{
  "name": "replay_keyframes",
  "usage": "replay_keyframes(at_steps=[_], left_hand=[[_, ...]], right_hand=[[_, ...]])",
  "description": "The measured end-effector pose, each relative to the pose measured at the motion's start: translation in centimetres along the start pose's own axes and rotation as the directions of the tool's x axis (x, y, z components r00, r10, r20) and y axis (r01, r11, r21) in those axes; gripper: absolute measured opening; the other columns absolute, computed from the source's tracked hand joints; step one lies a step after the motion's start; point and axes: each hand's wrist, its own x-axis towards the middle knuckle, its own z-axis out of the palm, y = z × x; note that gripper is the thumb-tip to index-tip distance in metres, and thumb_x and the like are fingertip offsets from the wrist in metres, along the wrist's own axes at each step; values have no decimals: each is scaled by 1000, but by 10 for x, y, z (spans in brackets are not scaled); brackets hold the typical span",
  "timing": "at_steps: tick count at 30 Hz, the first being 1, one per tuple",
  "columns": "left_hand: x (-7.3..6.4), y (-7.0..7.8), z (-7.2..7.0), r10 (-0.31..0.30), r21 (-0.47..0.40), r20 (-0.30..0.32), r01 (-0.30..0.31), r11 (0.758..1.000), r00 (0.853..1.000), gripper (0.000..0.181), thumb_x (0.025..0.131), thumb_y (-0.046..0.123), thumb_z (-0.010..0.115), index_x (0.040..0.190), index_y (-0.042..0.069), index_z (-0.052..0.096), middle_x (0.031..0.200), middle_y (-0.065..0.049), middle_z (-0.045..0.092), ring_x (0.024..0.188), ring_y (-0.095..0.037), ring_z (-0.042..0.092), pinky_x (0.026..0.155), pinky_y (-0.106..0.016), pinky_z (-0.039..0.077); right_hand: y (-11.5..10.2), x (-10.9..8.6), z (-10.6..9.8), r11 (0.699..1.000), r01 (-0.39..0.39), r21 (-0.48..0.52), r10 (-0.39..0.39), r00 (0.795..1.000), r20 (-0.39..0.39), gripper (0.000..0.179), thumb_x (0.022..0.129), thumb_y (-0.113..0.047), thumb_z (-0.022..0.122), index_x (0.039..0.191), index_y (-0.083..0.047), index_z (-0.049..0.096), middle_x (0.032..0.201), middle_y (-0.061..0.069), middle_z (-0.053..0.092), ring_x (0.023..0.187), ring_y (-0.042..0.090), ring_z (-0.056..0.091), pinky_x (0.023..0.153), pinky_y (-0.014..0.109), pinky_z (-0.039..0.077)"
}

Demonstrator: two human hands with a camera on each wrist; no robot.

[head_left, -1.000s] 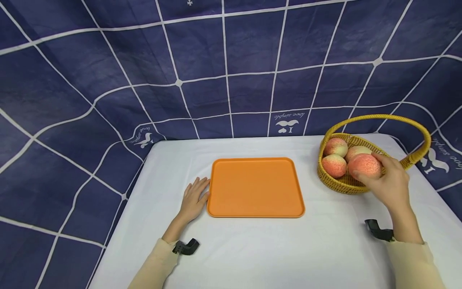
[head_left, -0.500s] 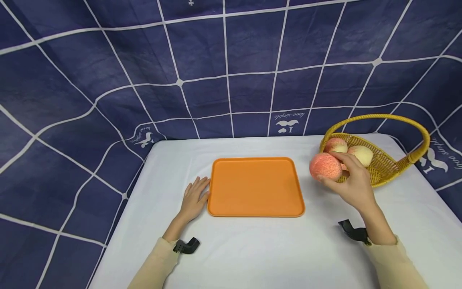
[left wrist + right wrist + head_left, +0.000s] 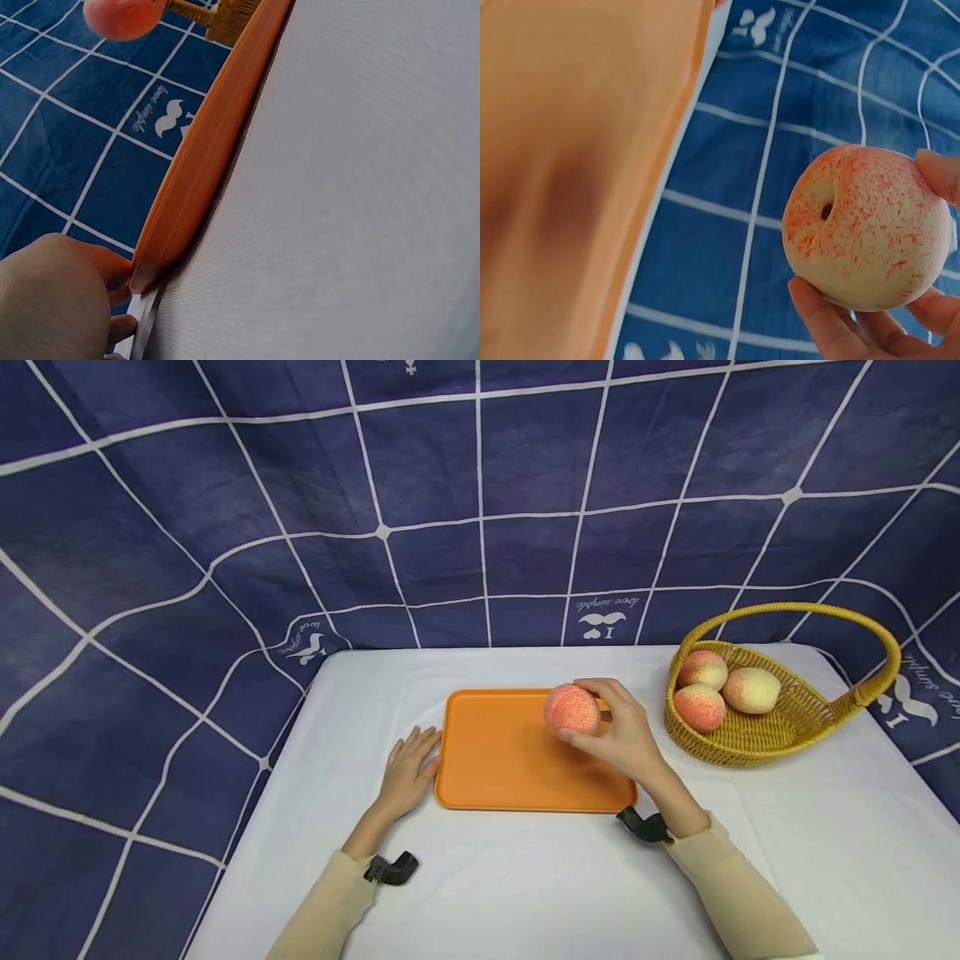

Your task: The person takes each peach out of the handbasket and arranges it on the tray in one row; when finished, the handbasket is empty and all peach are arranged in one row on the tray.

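My right hand (image 3: 626,732) holds a pink-red peach (image 3: 572,710) between thumb and fingers, above the right half of an orange tray (image 3: 487,760). In the right wrist view the same peach (image 3: 870,229) shows its stem dimple and a pale yellow side; the fingers wrap its edge. My left hand (image 3: 406,774) lies flat on the white table with straight fingers touching the tray's left rim. The left wrist view shows that hand (image 3: 56,300) against the orange rim (image 3: 199,157).
A yellow wicker basket (image 3: 750,739) with a tall handle stands at the right, holding three more peaches (image 3: 752,690). A white cloth covers the table (image 3: 525,885). Behind it hangs a dark blue curtain (image 3: 525,556) with white lines.
My right hand has lifted the peach out of the basket and carried it left, over the tray. The left hand has stayed at the tray's left rim.
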Motion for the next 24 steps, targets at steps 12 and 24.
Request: replay_keyframes(at_steps=[12, 24], left_hand=[[0, 0, 0, 10, 9, -2, -10, 1000, 1000, 46, 101, 24, 51, 143, 6, 48, 151, -16, 44, 147, -39, 26, 119, -60, 10], [-1, 1, 0, 15, 8, -9, -15, 1000, 1000, 45, 100, 22, 52, 142, 6, 50, 150, -15, 46, 147, -38, 27, 119, -59, 12]], right_hand=[[-14, 16, 72, 997, -9, 74, 4, 998, 58, 65, 68, -20, 90, 125, -10, 59, 122, 10, 58, 107, 27, 60, 80, 41, 58], [-14, 25, 130, 999, -30, 30, 25, 991, 133, 65, 68, -26, 88, 123, -8, 59, 119, 11, 58, 105, 28, 59, 88, 46, 54]])
